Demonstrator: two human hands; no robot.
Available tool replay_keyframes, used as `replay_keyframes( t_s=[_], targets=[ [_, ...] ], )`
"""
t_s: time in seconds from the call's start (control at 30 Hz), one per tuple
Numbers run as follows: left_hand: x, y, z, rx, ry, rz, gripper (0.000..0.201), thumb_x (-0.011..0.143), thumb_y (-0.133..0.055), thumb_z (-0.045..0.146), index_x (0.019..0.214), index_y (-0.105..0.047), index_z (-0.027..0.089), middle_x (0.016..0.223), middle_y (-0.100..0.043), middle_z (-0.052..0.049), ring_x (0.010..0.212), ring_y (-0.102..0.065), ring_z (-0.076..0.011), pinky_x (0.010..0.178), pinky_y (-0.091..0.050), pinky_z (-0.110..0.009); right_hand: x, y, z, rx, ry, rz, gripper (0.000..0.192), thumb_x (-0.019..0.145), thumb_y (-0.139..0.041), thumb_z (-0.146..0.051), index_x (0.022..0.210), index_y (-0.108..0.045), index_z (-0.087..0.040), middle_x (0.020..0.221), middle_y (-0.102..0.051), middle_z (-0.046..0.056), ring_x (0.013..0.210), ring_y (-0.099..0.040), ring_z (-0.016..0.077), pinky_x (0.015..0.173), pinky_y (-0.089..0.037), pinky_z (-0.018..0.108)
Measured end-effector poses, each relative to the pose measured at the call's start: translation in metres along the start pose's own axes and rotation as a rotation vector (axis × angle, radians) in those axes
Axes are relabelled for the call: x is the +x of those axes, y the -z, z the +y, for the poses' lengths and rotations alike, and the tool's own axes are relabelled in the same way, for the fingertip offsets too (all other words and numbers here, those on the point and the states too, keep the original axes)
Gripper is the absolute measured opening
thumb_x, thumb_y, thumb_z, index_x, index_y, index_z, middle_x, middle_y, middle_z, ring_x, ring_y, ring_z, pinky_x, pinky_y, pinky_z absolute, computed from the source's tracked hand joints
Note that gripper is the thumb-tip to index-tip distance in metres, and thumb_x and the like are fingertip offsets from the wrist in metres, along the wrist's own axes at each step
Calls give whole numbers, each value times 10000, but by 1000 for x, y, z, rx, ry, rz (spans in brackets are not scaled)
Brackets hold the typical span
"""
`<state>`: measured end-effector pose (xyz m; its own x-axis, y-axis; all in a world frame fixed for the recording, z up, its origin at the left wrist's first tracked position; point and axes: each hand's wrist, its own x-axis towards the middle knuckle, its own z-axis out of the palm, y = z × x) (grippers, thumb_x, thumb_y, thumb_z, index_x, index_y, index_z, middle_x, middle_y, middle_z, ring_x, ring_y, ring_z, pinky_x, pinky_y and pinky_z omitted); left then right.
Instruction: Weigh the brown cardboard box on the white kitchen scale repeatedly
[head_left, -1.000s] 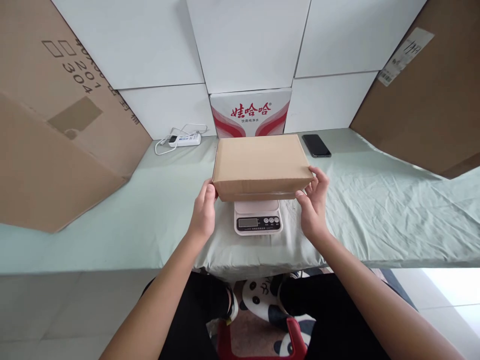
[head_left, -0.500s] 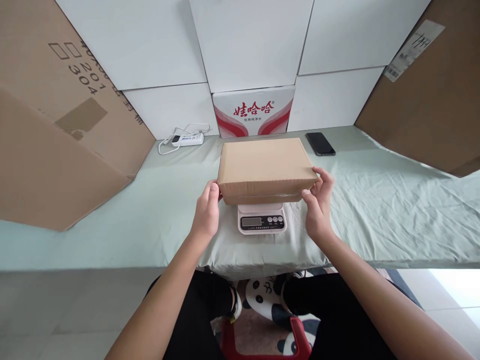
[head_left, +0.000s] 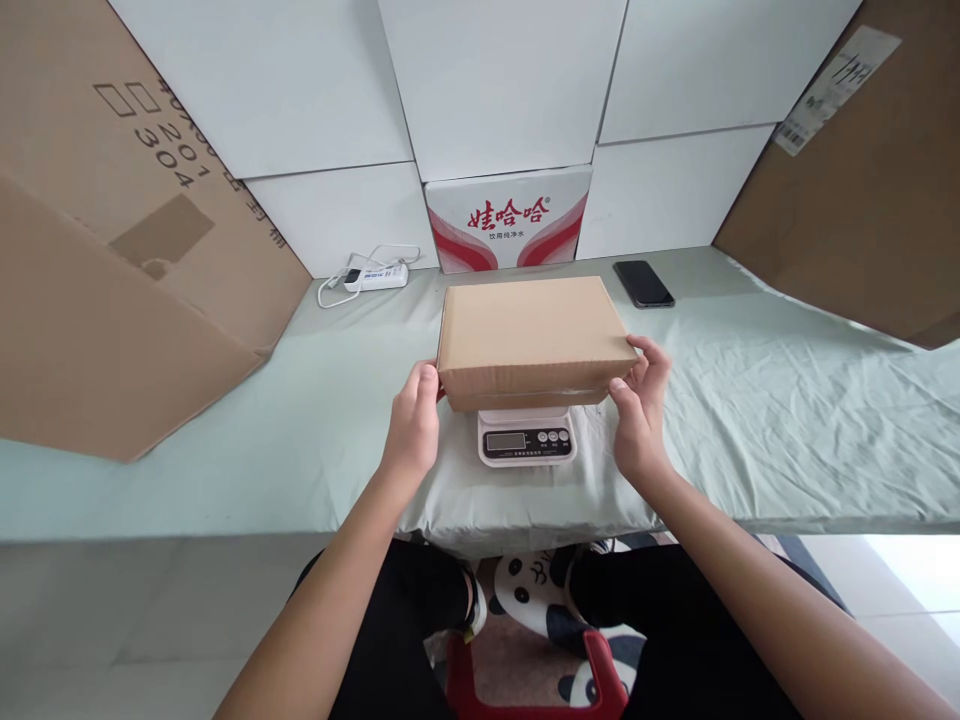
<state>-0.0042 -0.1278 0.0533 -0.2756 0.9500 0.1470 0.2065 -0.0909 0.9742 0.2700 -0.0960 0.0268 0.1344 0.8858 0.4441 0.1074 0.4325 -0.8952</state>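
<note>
A closed brown cardboard box (head_left: 534, 335) sits on top of a small white kitchen scale (head_left: 526, 438), covering the scale's platform so that only the front panel with the display and buttons shows below it. The left hand (head_left: 412, 428) is pressed against the box's near left corner, fingers curled up along its side; the right hand (head_left: 639, 410) is clamped on the near right corner, thumb on the front face and fingers wrapped round the side edge. The scale stands near the front edge of a worktop (head_left: 787, 400) covered in a pale green, wrinkled cloth. Behind the box, a white carton with red lettering (head_left: 508, 218) leans against the white wall. A black phone (head_left: 643, 283) lies flat to the right of that carton, and a white power strip (head_left: 375, 277) with its cable lies to the left. Large brown cardboard sheets (head_left: 112, 260) stand at both sides.
</note>
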Motion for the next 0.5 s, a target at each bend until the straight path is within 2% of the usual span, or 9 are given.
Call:
replay_keyframes(
  t_s=[0.2,0.5],
  targets=[
    [-2,0,3,6,9,9,800,999,-408,902,1260,-712,210,1298,-811,-172,1274,-751,-374,1053,-597,-512,0,1,-2,-4,-20,-1,476,1010,-606,-494,1456,-471,-394,1311,-605,57,1214,-614,290,1145,-503,578],
    [-2,3,4,77,3,22,726,986,-404,916,969,-687,248,1086,-803,-137,1124,-759,-357,1021,-603,-518,1,0,-2,-16,-16,8,472,1013,-594,-532,1448,-488,-382,1336,-631,70,1239,-620,306,1135,-525,603]
  ],
)
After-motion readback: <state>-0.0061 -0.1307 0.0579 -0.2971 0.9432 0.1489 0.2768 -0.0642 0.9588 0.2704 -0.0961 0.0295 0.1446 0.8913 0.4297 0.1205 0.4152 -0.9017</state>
